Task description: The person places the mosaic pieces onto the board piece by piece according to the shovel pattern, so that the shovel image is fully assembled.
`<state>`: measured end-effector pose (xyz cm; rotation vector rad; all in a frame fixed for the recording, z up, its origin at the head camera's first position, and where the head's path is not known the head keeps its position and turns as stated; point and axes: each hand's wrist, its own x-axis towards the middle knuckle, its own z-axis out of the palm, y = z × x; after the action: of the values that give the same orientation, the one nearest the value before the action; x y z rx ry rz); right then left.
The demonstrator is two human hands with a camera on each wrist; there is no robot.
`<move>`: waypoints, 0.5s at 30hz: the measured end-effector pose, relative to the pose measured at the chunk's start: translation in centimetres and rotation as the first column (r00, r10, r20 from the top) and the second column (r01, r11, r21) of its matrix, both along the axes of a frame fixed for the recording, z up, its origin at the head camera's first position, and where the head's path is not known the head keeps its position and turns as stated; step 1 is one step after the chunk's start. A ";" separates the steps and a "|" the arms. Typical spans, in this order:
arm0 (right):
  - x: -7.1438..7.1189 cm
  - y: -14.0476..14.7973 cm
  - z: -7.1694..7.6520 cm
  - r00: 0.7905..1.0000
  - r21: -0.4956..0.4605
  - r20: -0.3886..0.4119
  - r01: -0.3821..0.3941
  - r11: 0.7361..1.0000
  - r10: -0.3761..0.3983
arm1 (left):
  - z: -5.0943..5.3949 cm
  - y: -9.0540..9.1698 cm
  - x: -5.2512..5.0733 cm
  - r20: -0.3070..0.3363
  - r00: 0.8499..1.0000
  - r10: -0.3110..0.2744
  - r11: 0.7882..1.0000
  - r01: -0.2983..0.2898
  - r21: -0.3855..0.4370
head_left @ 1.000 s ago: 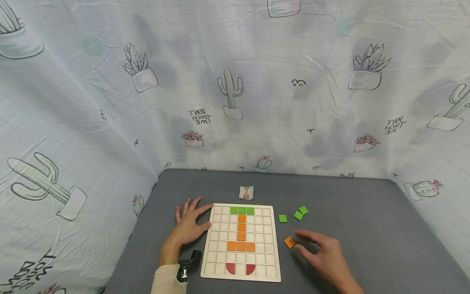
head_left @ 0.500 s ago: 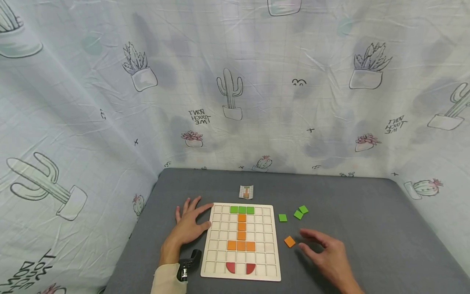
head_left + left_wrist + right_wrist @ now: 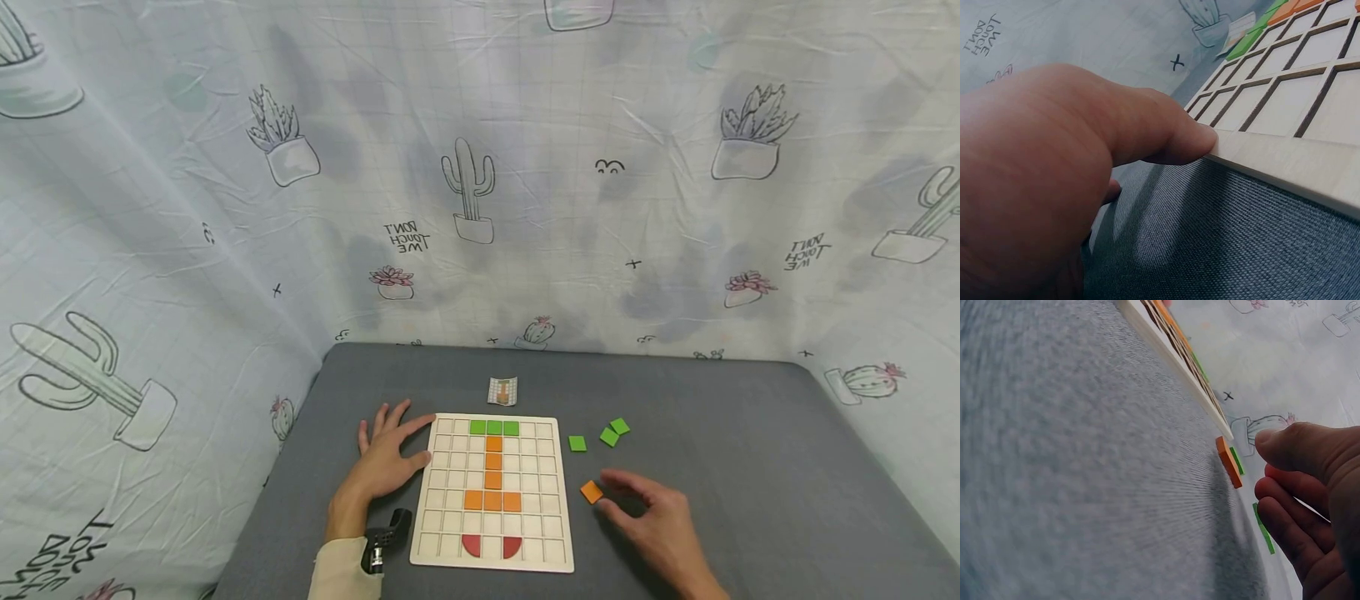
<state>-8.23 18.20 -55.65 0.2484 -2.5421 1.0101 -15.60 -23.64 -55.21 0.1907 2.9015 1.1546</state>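
Note:
A pale wooden grid board [image 3: 532, 483] lies on the grey table. Set in it are a row of green square tiles [image 3: 494, 427], several orange squares [image 3: 492, 480] and two red quarter-round pieces [image 3: 471, 546]. My left hand [image 3: 386, 462] rests at the board's left edge with its fingers spread, and in the left wrist view the thumb [image 3: 1194, 139] touches the rim. To the right of the board lies a loose orange square tile [image 3: 592, 492]. Beside it is my right hand [image 3: 656, 517], thumb and fingers apart; in the right wrist view they do not touch the orange tile [image 3: 1228, 462].
Loose green tiles [image 3: 577, 444] lie right of the board, two of them touching at a pair of tiles [image 3: 610, 437]. A small printed pattern card [image 3: 502, 392] lies behind the board. Cactus-printed fabric [image 3: 555, 217] hangs around the table [image 3: 735, 450].
My right hand drew slightly back to the right from the orange tile, then came left beside it again. The tile stays in nearly the same place. The left hand has not moved.

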 end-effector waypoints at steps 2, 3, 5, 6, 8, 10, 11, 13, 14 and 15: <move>0.0 -0.2 0.0 0.999 0.012 0.026 0.019 1.000 -0.019 | 0.0 0.0 -0.1 -0.006 1.000 -0.002 1.000 0.002 0.002; 0.0 -0.2 -0.1 0.999 0.012 0.032 0.024 1.000 -0.024 | 0.0 0.0 -0.1 -0.010 1.000 -0.003 1.000 0.003 0.002; -0.1 -0.3 -0.2 0.999 0.021 0.037 0.036 0.999 -0.037 | -0.1 0.0 -0.1 0.002 1.000 -0.007 1.000 0.007 -0.003; -0.1 -0.4 -0.3 0.999 0.017 0.034 0.036 0.999 -0.037 | 0.0 0.0 -0.1 0.003 1.000 -0.009 1.000 0.009 -0.003; -0.1 -0.5 -0.5 0.999 0.015 0.016 0.032 0.999 -0.032 | -0.1 -0.1 -0.1 0.005 1.000 -0.013 1.000 0.013 -0.003; -0.2 -0.6 -0.7 1.000 0.016 -0.009 0.022 1.000 -0.022 | -0.1 -0.1 -0.1 0.007 1.000 -0.014 1.000 0.014 -0.003; -0.2 -0.6 -0.8 1.000 0.006 -0.024 0.012 1.000 -0.012 | -0.1 -0.1 -0.1 0.006 1.000 -0.013 1.000 0.013 -0.005; -0.2 -0.7 -1.0 0.999 0.008 -0.043 0.006 1.000 -0.006 | -0.2 -0.2 -0.1 -0.003 1.000 -0.014 1.000 0.014 -0.003; -0.2 -0.8 -1.1 0.999 0.009 -0.047 0.007 1.000 -0.007 | -0.2 -0.2 -0.1 -0.003 1.000 -0.014 1.000 0.014 -0.003; -0.2 -0.8 -1.1 0.999 0.011 -0.045 0.009 1.000 -0.009 | -0.2 -0.2 -0.1 -0.001 1.000 -0.014 1.000 0.014 -0.005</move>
<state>-8.43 17.38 -56.79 0.2595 -2.5067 0.9760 -15.69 -23.82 -55.39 0.2111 2.8989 1.1460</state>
